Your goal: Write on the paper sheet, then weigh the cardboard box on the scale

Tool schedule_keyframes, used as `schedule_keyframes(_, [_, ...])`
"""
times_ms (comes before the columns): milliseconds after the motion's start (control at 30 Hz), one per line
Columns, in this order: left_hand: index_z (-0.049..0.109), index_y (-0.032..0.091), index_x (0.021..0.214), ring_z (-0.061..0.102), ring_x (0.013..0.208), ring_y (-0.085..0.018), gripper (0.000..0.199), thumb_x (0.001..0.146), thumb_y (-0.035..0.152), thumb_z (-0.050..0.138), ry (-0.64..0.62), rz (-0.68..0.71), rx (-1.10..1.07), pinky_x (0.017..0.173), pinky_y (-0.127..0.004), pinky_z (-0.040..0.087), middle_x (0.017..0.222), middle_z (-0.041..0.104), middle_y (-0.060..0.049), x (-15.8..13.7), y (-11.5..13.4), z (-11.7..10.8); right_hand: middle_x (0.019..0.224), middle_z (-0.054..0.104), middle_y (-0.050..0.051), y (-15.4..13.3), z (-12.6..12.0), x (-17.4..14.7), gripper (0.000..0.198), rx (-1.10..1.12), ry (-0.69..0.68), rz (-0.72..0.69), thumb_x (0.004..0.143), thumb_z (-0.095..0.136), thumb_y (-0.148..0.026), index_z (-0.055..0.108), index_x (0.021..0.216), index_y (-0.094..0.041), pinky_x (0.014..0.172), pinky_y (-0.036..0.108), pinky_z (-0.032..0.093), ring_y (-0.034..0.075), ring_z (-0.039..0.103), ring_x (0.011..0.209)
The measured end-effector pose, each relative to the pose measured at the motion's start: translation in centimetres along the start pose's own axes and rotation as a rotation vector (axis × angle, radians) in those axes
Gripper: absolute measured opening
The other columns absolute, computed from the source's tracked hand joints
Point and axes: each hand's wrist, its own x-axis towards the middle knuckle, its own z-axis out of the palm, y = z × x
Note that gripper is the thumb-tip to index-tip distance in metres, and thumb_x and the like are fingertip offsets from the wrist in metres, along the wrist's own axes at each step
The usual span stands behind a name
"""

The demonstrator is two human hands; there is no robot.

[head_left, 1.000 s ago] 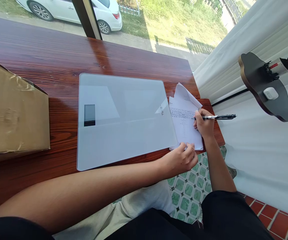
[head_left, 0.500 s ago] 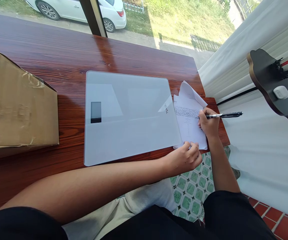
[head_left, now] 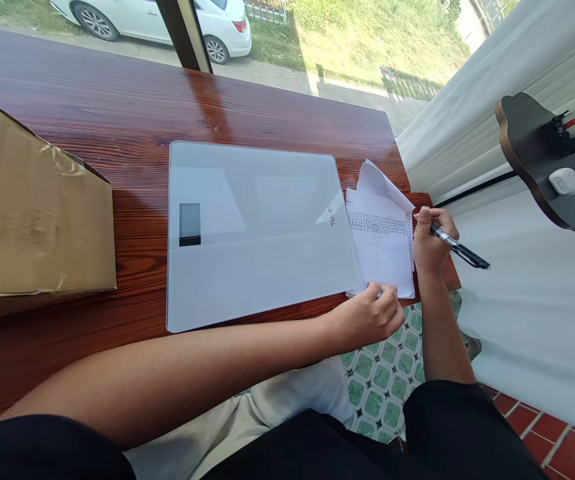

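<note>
Head view, right hand [head_left: 430, 243] clenched around pen [head_left: 460, 248], barrel slanting down-right, left hand [head_left: 370, 313] pinning paper [head_left: 380, 250]

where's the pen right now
In the head view the pen is in the right hand, at the right edge of the printed paper.

The right hand [head_left: 430, 243] has slid off the paper [head_left: 381, 247], tilting the pen [head_left: 460, 247] downward.

Black pen [head_left: 460, 248] tilted beside printed white paper [head_left: 382, 250] lying flat.
</note>
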Motion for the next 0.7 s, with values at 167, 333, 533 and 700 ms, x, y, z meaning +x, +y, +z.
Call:
schedule_keyframes(167, [0.066, 0.013, 0.120, 0.065, 0.110, -0.023, 0.031, 0.098, 0.017, 0.045, 0.007, -0.007, 0.006, 0.082, -0.035, 0.049, 0.127, 0.069, -0.019, 0.12, 0.02, 0.01, 0.092, 0.070, 0.007, -0.27, -0.02, 0.10, 0.034, 0.052, 0.019, -0.004, 0.083, 0.074, -0.043, 0.067, 0.102, -0.014, 0.064, 0.028, 0.048, 0.014, 0.062, 0.073])
schedule_keyframes(333, [0.066, 0.013, 0.119, 0.066, 0.108, -0.022, 0.031, 0.098, 0.016, 0.043, 0.015, -0.009, 0.030, 0.081, -0.035, 0.048, 0.126, 0.070, -0.018, 0.12, 0.01, -0.05, 0.086, 0.072, 0.006, 0.10, 0.20, 0.14, 0.035, 0.058, -0.070, 0.033, 0.078, 0.074, -0.028, 0.069, 0.109, -0.014, 0.066, 0.027, 0.053, 0.015, 0.066, 0.072])
schedule_keyframes(533, [0.066, 0.015, 0.119, 0.065, 0.108, -0.022, 0.032, 0.099, 0.017, 0.041, 0.017, -0.009, 0.056, 0.082, -0.035, 0.047, 0.126, 0.070, -0.016, -0.01, 0.03, -0.09, 0.092, 0.073, 0.008, 0.59, 0.41, 0.03, 0.033, 0.058, -0.149, 0.112, 0.082, 0.068, -0.027, 0.069, 0.112, -0.014, 0.071, 0.029, 0.055, 0.015, 0.067, 0.075])
schedule_keyframes(700, [0.065, 0.012, 0.122, 0.065, 0.110, -0.024, 0.031, 0.098, 0.018, 0.046, 0.004, 0.009, 0.016, 0.083, -0.036, 0.048, 0.129, 0.068, -0.020, -0.06, 0.04, -0.04, 0.081, 0.069, 0.005, 0.17, 0.35, -0.07, 0.029, -0.028, -0.152, 0.081, 0.087, 0.064, -0.035, 0.072, 0.107, -0.015, 0.067, 0.028, 0.049, 0.013, 0.057, 0.065])
